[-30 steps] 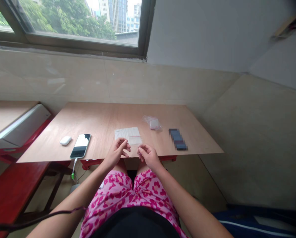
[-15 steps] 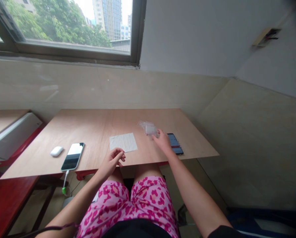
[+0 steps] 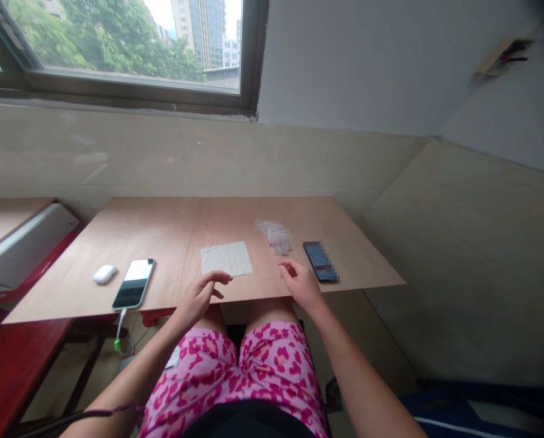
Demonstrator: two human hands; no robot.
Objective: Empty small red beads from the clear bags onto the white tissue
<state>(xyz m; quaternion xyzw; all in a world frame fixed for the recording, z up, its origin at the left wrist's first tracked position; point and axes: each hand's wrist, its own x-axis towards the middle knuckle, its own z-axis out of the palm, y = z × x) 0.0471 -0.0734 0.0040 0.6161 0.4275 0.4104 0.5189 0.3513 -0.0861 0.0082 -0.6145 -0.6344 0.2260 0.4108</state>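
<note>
Over the near edge of the table, my left hand (image 3: 203, 293) is open, its fingers loosely stretched to the right above the near-left corner of a white tissue (image 3: 228, 258). The tissue lies flat and unfolded. My right hand (image 3: 301, 286) hovers just short of a small pile of clear plastic bags (image 3: 276, 237). Its fingers are bent and slightly apart from the thumb, and nothing shows in them. To the right of that hand lies a dark smartphone (image 3: 321, 263), its screen partly blurred.
On the left of the wooden table (image 3: 175, 219) lie a white phone (image 3: 134, 285) with a charging cable (image 3: 120, 325) hanging over the edge, and a white earbuds case (image 3: 104, 274). A red bench (image 3: 20, 371) stands below left. Tiled wall rises behind the table.
My right hand has let go of the plastic bags and drawn back towards me. The bags lie flatter on the table. My left fingers have straightened a little.
</note>
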